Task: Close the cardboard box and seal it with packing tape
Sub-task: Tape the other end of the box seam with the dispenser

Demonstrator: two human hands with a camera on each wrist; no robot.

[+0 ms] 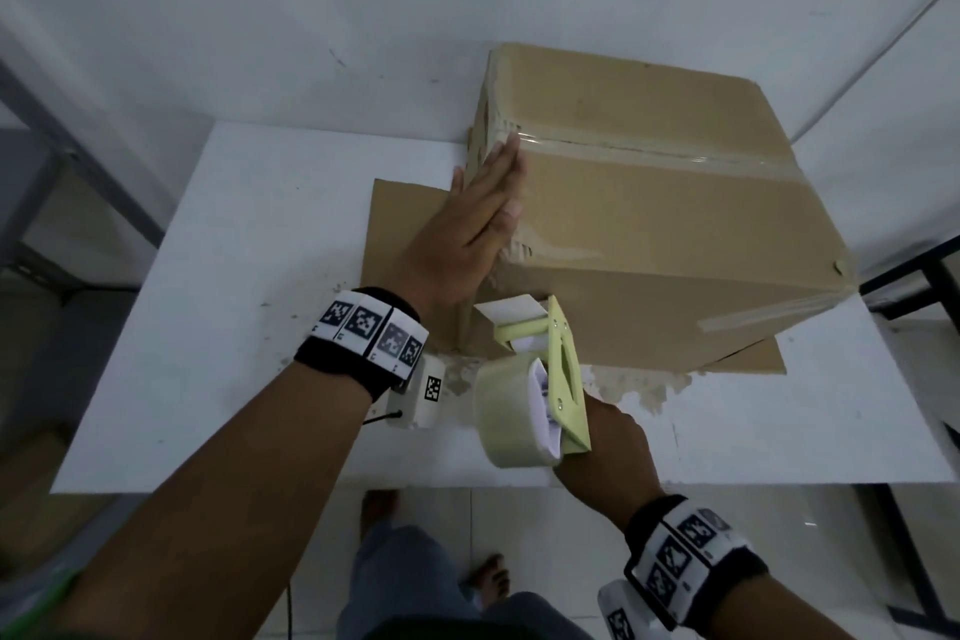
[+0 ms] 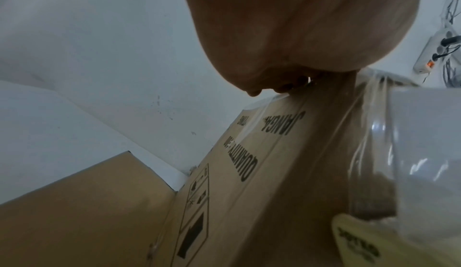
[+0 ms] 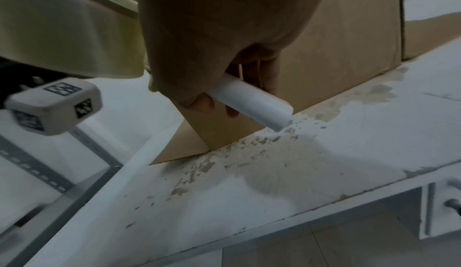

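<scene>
Cardboard sheet lies under the taped box, beneath the flat left hand pressing its side, while the right hand grasps the tape dispenser just beside it.

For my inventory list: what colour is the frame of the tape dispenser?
Pale yellow; the tape dispenser shows best in the head view.

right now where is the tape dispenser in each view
Head: tape dispenser low centre, gripped by the right hand.
Left wrist: its pale yellow edge at bottom right.
Right wrist: frame at upper left, white handle at centre.
Shared landmark: the cardboard box.
</scene>
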